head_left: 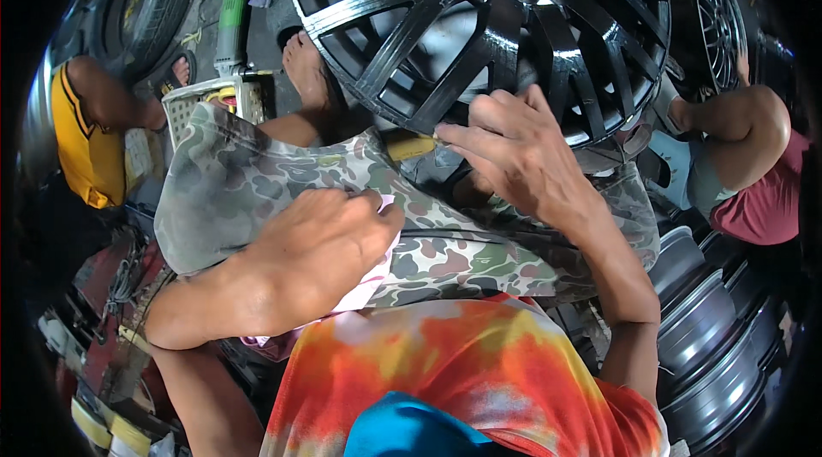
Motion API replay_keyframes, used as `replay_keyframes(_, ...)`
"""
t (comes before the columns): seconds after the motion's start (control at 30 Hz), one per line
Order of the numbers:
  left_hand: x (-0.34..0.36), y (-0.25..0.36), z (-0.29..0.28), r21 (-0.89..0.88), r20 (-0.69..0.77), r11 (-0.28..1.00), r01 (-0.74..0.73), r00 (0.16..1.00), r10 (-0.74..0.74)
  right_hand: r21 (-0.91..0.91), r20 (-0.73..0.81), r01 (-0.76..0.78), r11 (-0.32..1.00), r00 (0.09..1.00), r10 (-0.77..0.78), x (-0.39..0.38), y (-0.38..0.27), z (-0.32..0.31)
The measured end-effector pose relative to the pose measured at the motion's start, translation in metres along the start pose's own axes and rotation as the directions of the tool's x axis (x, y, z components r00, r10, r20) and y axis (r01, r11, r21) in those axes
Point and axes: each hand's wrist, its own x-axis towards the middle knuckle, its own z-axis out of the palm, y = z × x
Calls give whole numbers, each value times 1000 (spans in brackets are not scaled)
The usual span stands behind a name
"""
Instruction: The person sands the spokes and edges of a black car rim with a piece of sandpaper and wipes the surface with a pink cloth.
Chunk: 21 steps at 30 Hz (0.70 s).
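Observation:
A glossy black alloy wheel [492, 37] with split spokes stands tilted in front of my knees. My right hand [518, 149] is at its near edge, with the fingers bent and the fingertips close against the rim. Whatever those fingers may pinch is too small to tell. A yellow piece [411, 147] shows just left of the fingertips, below the wheel. My left hand [330, 230] rests on my lap over camouflage shorts [248, 174]. Its fingers are closed on a pale pink-white cloth [368, 286], mostly covered by the hand and forearm.
A green and grey power tool [229, 29] lies at the upper left, by a white basket [184, 101]. Beyond it leans a tire [163, 11]. People sit on both sides. Several silver wheels [702, 328] are stacked at the lower right; another dark wheel [719, 24] stands at the far right.

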Motion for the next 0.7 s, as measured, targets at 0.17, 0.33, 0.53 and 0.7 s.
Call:
replay_keyframes(0.17, -4, -2, -1, -51, -107, 998, -44, 993, 39, -130, 106, -60, 990, 992, 74, -26, 6, -5)
replay_keyframes(0.33, 4, 0, -2, -63, -23, 998, -2, 1000, 1, -179, 48, 45, 983, 998, -37, -11, 4, 3)
replay_keyframes(0.53, 7, -1, -2, -54, -65, 998, 22, 998, -26, -270, 156, 59, 961, 988, -17, -21, 4, -10)
replay_keyframes(0.7, 6, 4, -2, -43, -88, 997, 61, 994, -64, -249, 98, 174, 953, 983, -154, -9, 8, -2)
